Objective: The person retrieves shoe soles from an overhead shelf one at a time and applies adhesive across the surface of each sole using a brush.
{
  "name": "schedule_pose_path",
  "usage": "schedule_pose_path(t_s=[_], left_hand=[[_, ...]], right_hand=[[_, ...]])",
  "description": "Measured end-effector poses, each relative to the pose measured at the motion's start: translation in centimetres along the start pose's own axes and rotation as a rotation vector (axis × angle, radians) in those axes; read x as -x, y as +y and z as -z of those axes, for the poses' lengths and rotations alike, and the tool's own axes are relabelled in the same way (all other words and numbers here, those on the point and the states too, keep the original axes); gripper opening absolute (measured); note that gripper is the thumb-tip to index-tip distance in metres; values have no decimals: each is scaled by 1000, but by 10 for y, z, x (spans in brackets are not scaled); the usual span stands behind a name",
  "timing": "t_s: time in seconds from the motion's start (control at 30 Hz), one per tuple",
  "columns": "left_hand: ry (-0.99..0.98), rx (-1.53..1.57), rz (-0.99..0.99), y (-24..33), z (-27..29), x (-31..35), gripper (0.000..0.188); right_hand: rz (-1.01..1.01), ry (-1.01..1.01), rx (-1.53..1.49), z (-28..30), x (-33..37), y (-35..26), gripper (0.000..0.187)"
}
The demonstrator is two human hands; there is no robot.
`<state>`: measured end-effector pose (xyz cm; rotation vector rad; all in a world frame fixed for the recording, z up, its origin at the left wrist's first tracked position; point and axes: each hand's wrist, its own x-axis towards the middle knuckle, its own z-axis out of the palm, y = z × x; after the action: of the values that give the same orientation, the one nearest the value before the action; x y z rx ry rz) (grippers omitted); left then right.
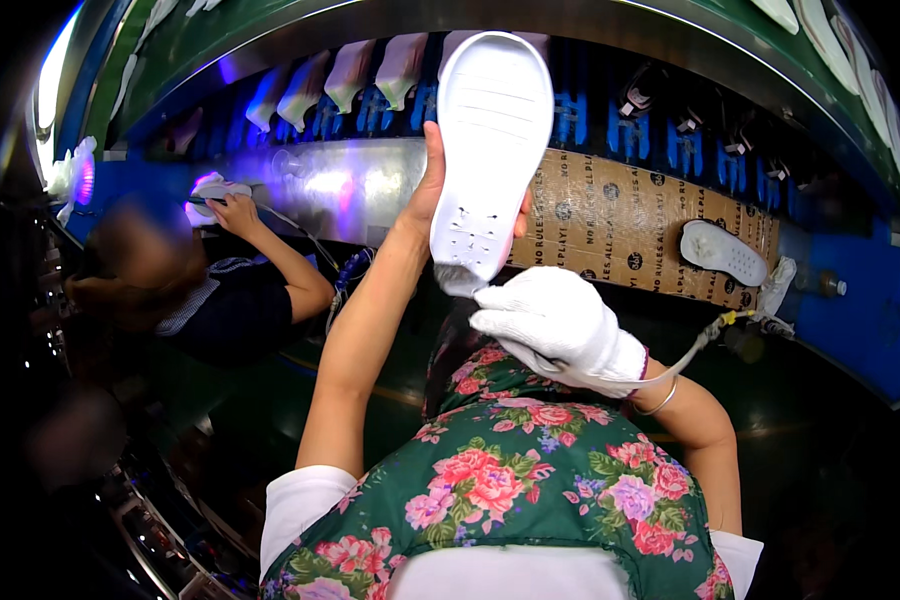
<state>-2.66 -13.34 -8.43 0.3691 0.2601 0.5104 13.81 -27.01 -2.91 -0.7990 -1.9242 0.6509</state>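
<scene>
My left hand (pixel 430 185), bare, holds a white shoe sole (pixel 498 120) up in front of me, fingers behind it and thumb along its left edge. The sole stands nearly upright, with ridges across its wide upper part and small dark holes lower down. A greyish, shiny patch (pixel 460 280) shows at its lower end. Close by that end, my right hand (pixel 550 325) wears a white knit glove, its fingers bent together. What they grip is hidden. A pale tube (pixel 685 365) passes along the gloved wrist toward a yellow fitting (pixel 730 318).
Brown printed cardboard (pixel 610 215) covers part of the bench, with another white sole (pixel 722 250) on its right. Behind stand blue racks (pixel 625 135) and several pale shoe parts (pixel 348 75). On the left, a co-worker's hand (pixel 235 213) holds a white shoe piece (pixel 210 190).
</scene>
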Motion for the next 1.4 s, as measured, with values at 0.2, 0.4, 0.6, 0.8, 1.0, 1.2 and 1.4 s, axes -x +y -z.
schedule_pose_path(t_s=[0.2,0.4,0.6,0.8,1.0,1.2,1.4], left_hand=[[88,-272,270,7,3,-5,94],[207,-851,477,18,-22,-18,86],[80,-1113,638,24,-47,-26,93],[-61,-1337,735,22,-34,-33,107],[-40,-1498,837,25,-37,-41,110],[82,-1536,866,36,-47,-43,106],[239,-1191,712,38,-51,-31,95]], right_hand=[[21,66,44,9,-11,3,32],[54,-142,75,8,-6,-2,33],[-121,-27,-47,17,-13,2,26],[-294,-51,-305,15,-7,0,22],[-165,-50,-125,16,-6,6,22],[-126,-38,-89,19,-9,4,27],[-913,236,-410,30,-4,21,17]])
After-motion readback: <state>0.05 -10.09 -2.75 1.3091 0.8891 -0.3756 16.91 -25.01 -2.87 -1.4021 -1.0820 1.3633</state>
